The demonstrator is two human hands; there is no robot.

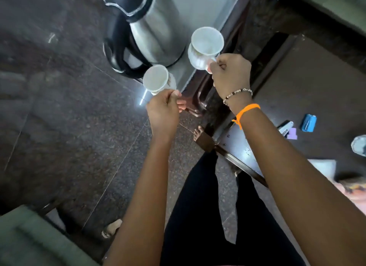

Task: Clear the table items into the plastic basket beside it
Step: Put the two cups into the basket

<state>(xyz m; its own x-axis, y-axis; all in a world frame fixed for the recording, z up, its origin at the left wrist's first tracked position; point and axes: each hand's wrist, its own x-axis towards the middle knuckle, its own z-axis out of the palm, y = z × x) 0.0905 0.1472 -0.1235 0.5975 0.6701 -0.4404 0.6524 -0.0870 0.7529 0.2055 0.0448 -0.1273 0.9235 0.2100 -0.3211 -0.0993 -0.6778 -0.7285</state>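
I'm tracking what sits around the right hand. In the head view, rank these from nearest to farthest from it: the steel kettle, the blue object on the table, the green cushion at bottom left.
From the right hand:
1. Steel kettle, just to its left, on the grey tray.
2. Blue object, off to its right on the dark table.
3. Green cushion, far corner at bottom left.

dark speckled floor, green cushion.

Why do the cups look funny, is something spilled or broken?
Nothing looks spilled or broken. The left hand and right hand each hold a white cup by its handle, both seemingly empty, above the grey tray beside the steel jug. The picture is just blurry.
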